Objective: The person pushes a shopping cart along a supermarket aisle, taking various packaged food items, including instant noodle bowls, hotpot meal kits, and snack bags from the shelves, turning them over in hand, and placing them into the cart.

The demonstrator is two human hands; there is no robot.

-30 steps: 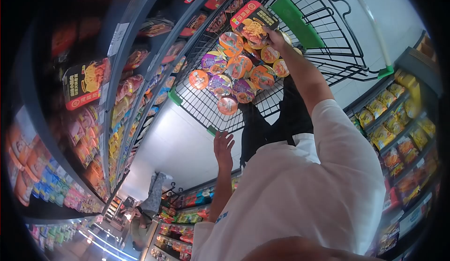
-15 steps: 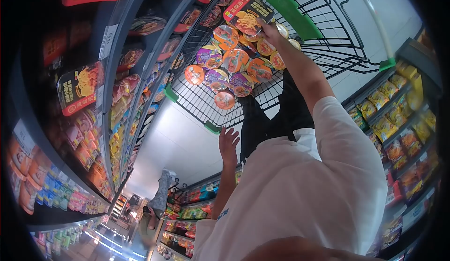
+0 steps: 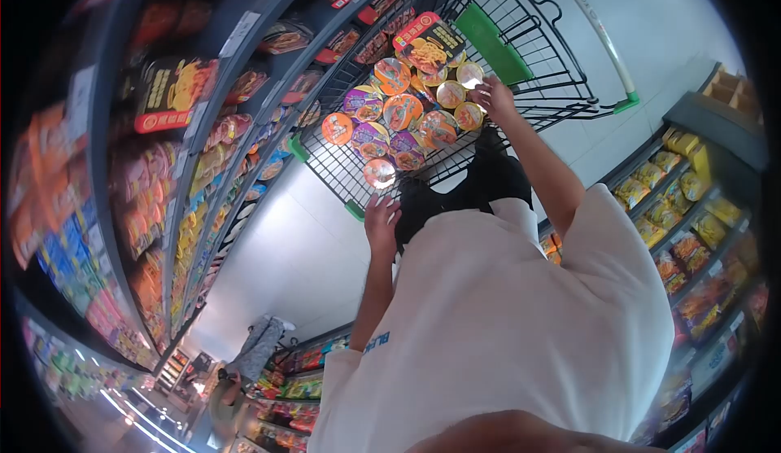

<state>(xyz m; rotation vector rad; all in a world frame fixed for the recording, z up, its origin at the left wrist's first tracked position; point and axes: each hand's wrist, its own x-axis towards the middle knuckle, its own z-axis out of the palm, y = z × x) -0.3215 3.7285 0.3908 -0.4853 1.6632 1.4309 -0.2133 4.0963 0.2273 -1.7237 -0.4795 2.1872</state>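
My right hand [image 3: 498, 103] holds nothing that I can see, its fingers loosely bent and parted beside the cups [image 3: 403, 113]. The box [image 3: 431, 44] lies among them in the cart [image 3: 496, 44], while my left hand [image 3: 381, 223] hangs empty near its corner, fingers half curled and apart.

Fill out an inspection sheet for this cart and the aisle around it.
Surface: black wire cart with a green panel, loaded with packaged food.
Job's things: red-and-black box among round tubs.
Clutter: tubs crowded together, lids in mixed colours.
Hands: left hand open near the cart's green corner; right hand beside the tubs, contact unclear.
Cables: nothing seen.
Surroundings: stocked shelves on both sides; pale floor; another person at lower left.
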